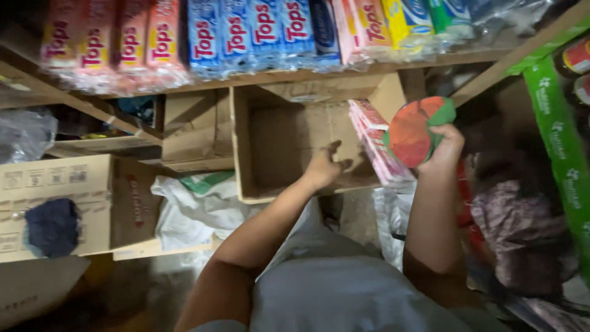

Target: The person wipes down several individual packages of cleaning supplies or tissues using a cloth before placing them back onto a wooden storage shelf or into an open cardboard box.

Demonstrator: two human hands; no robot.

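Hands both up at shelf level, seen from head camera looking down. Right hand (447,144) closed around round flat packet, red-orange with green edge (413,130), held upright just beside stack of pink flat packets (376,144) leaning in right end of open brown cardboard box (246,147). Left hand (324,167) inside same box, fingers loosely curled, near bare box floor; contact with floor or box wall cannot be told, nothing visibly held. Box otherwise bare inside, flaps open, front edge toward body.

Above box: wooden shelf (369,66) loaded with row of wrapped packs, pink ones at left (117,40), blue ones in middle (258,34), yellow and green ones to right. Left: second cardboard box, closed, with dark blue cloth (52,227) lying on it. White crumpled plastic bag (196,212) below open box. Green carton edge (559,147) at far right.

Risks, judged from this frame: grip on round packet sits at one edge only, so packet may tip or slip if moved fast. Pink stack leaning, unsupported on left side; nudge from either hand could topple it across box floor. Overhead packs overhang shelf lip; upward bump could dislodge one. Dim light, blur, cluttered right side.
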